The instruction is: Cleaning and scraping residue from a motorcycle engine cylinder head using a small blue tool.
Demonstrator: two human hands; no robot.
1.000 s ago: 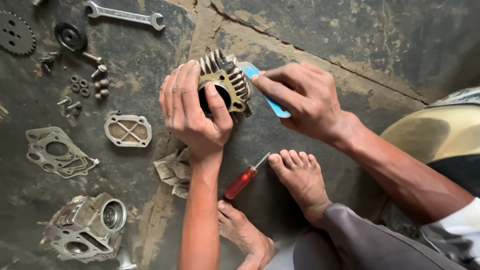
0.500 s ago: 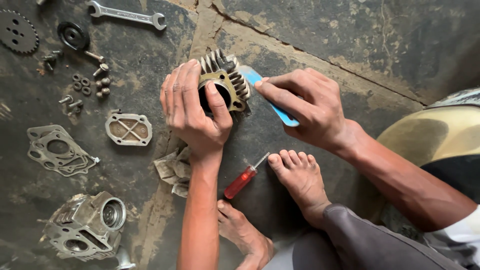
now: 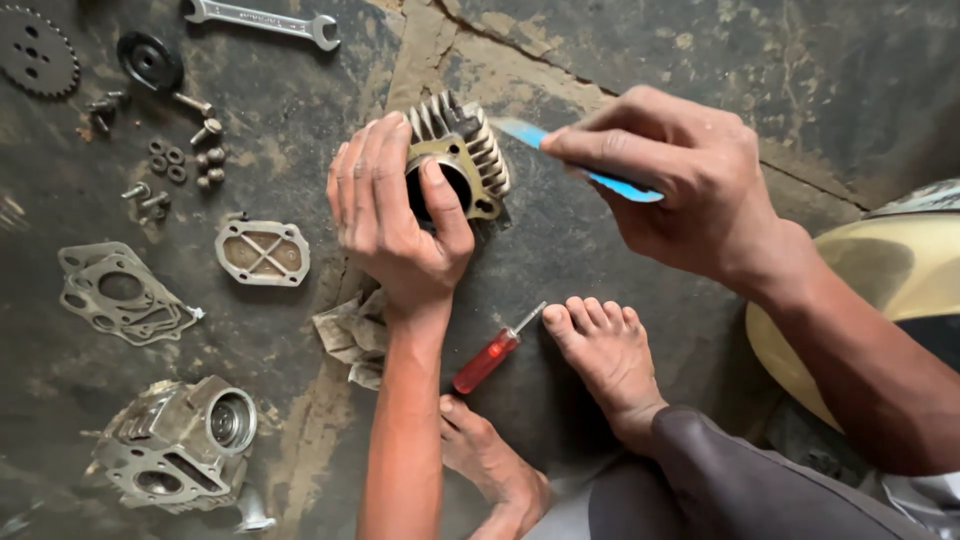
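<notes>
Left hand clamped around finned cylinder to steady it, right hand pinching blue blade angled against its edge.

A dull grey finned engine cylinder with a brassy yellow-tan gasket face. A bright blue blade-like strip. A screwdriver with a translucent red handle and silver shaft. A silver wrench. A dark grey, stained concrete floor with tan cracks. A dirty beige rag. A pale grey gasket.
</notes>
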